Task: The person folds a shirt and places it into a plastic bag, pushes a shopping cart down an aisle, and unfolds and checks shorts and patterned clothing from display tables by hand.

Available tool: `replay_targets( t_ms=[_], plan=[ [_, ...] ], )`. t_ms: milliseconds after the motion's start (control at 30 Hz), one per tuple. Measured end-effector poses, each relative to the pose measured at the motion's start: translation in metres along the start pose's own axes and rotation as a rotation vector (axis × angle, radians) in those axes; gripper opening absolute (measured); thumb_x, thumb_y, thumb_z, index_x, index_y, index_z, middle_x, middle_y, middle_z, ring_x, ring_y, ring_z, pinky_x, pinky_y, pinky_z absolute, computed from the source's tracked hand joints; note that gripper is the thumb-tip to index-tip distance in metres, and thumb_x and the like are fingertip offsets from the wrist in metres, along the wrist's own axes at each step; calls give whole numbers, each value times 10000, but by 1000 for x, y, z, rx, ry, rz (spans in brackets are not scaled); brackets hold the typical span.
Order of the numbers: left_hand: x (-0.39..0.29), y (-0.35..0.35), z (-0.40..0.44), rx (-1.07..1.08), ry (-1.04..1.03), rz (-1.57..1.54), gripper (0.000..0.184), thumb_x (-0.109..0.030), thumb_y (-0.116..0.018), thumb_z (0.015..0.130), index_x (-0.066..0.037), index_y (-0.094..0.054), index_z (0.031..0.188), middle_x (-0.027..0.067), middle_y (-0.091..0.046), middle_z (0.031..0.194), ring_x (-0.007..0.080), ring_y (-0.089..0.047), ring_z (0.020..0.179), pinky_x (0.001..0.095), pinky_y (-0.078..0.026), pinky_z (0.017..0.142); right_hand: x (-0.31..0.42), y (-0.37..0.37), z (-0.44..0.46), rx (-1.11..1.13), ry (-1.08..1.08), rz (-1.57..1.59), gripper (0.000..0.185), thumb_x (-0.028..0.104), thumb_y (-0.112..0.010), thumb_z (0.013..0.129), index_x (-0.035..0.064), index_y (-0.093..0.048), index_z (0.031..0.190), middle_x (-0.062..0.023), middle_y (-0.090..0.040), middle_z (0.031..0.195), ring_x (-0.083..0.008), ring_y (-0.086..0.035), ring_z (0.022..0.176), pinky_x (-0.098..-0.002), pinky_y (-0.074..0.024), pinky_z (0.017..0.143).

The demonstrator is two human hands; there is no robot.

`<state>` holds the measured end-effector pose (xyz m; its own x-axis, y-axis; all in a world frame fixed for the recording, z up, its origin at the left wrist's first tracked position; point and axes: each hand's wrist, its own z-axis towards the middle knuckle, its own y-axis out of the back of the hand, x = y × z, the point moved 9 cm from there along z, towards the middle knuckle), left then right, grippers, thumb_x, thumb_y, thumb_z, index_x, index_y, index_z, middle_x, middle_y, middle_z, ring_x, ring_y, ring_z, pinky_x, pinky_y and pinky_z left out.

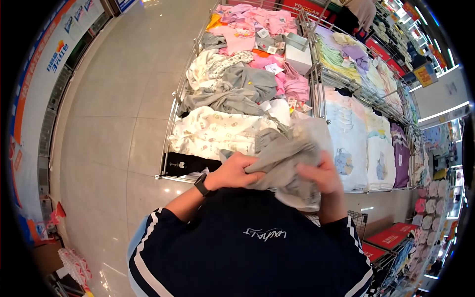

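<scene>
From here, I see my left hand (231,171) pinch a crumpled gray garment (284,161). My right hand (324,174) is blurry beside it; I can't tell its grip.

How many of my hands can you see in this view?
2: your left hand grips the gray garment on its left; your right hand, blurred, is at its right side. Some fingers are hidden.

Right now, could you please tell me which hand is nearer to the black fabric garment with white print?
Left: the left hand, holding crumpled grey cloth, is just right of the black garment; the right hand is farther right, across that cloth.
</scene>
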<state>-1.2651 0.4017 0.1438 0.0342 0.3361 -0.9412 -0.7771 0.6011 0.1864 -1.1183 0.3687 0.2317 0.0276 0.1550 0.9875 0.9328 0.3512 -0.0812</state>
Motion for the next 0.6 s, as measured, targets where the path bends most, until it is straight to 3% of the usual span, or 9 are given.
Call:
replay_targets(
  t_ms=[67,133,200,233,300,333,400,433,600],
  plan=[
    [41,2,-4,-15,78,157,126,-180,-705,826,-64,-692,875,109,-632,661,191,-611,542,309,-469,541,20,25,-4,-346,79,316,195,64,-633,876,-32,-663,1043,-80,-697,937,-145,-665,846,-286,-536,738],
    [88,27,-6,-200,273,184,132,-174,-661,835,-47,-683,861,129,-653,702,210,-628,606,322,-483,578,38,46,-2,-439,186,492,392,102,-584,876,-89,-530,1215,-210,-627,1142,-296,-660,978,-408,-541,874],
    [129,62,-17,-494,397,192,147,-147,-658,829,-11,-668,885,125,-666,764,238,-628,699,318,-489,649,66,49,0,-514,333,514,392,143,-573,906,-85,-525,1222,-200,-618,1167,-290,-651,1009,-392,-527,910],
    [142,80,-25,-657,265,386,266,-164,-681,817,-9,-633,1027,161,-643,971,215,-602,855,325,-480,741,78,50,1,-573,387,496,389,152,-571,916,-85,-526,1221,-196,-619,1173,-284,-647,1024,-386,-523,920],
    [171,102,-45,-800,263,603,448,-249,-688,857,-39,-528,1219,146,-530,1213,227,-529,1052,351,-481,801,95,43,17,-533,399,540,401,173,-551,936,-85,-518,1242,-196,-613,1196,-281,-640,1051,-382,-520,932],
    [178,104,-48,-821,401,323,483,-294,-669,873,-40,-495,1244,150,-514,1233,236,-516,1067,363,-477,817,99,42,25,-511,405,564,408,183,-541,947,-84,-514,1253,-196,-610,1207,-279,-636,1065,-380,-519,938],
    [189,84,-62,-822,664,-244,558,-385,-631,904,-41,-429,1294,157,-480,1274,253,-491,1096,387,-468,850,122,49,26,-602,632,126,417,187,-498,967,-88,-498,1280,-208,-599,1230,-290,-630,1082,-382,-516,951],
    [198,71,-67,-780,721,-379,650,-513,-572,911,-59,-371,1331,151,-455,1305,271,-479,1115,429,-458,878,133,44,24,-639,736,-99,422,189,-477,977,-90,-489,1294,-213,-594,1241,-295,-627,1091,-383,-515,958],
    [181,-7,-62,-540,813,-1129,1049,-706,-559,820,-120,-53,1528,264,-176,1510,391,-260,1384,627,-341,1020,150,9,62,-392,551,416,337,174,-560,950,-72,-601,1177,-164,-618,1214,-199,-622,1089,-322,-488,954]
  ],
)
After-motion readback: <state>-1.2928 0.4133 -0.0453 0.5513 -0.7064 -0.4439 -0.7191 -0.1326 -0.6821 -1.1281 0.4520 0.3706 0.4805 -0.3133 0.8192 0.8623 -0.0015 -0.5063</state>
